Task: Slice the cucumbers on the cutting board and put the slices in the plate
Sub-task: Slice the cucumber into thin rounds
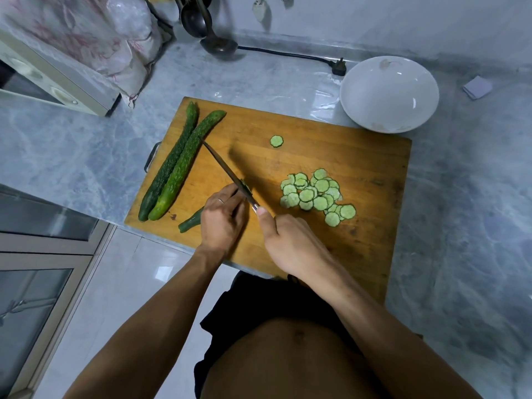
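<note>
Two whole cucumbers (pixel 172 168) lie side by side along the left edge of the cutting board (pixel 359 254), touching, tips toward the far-left corner. Untouched so far; they're next.

Near the front edge, left of centre, sits the stub of the cucumber being cut (pixel 191 223). Its stem end sticks out left of the left hand (pixel 221 220), whose fingers are curled down over it, pinning it to the board. How the fingertips lie vs. the blade can't be told, since the hand hides them. Judgement: keep tips tucked back w/ knuckles guiding the blade, b/c the piece is short and there's little left to hold.

The knife (pixel 227 174) runs diagonally from the stub toward the whole cucumbers, its tip close to the nearer one. The right hand (pixel 288 243) is wrapped round the handle, thumb along the top. Keep strokes short and even, tip clear of the whole cucumbers.

Right of the blade, mid-board, is a pile of slices (pixel 315 194), thin and overlapping. One stray slice (pixel 277 141) lies toward the far edge.

The plate (pixel 388 93) sits just off the far-right corner, nothing in it, so the transfer isn't started. Probably finish this stub, then move on.
</note>
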Demonstrator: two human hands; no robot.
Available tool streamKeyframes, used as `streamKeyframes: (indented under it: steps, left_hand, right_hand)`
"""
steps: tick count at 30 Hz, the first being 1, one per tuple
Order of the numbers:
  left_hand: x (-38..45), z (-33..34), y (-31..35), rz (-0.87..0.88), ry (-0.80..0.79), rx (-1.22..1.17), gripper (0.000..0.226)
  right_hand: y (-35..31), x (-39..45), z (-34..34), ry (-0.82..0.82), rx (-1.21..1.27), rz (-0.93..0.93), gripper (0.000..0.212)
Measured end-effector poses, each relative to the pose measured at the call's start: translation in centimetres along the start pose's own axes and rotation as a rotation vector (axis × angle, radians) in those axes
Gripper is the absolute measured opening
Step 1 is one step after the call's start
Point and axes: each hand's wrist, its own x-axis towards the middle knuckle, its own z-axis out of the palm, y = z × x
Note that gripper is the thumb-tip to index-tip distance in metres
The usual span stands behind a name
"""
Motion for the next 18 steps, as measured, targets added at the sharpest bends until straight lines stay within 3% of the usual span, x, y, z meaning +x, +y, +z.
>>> streamKeyframes:
  steps: [8, 18]
  left_hand:
    - [0.3, -0.2, 0.7, -0.006, 0.036, -0.014, 0.010]
    - [-0.1, 0.7, -0.1, -0.073, -0.002, -0.018, 0.027]
  right_hand:
    - [0.0, 0.6, 0.3, 0.010, -0.005, -0.015, 0.064]
    - [-0.3, 2.7, 0.5, 0.019, 0.022, 0.014, 0.067]
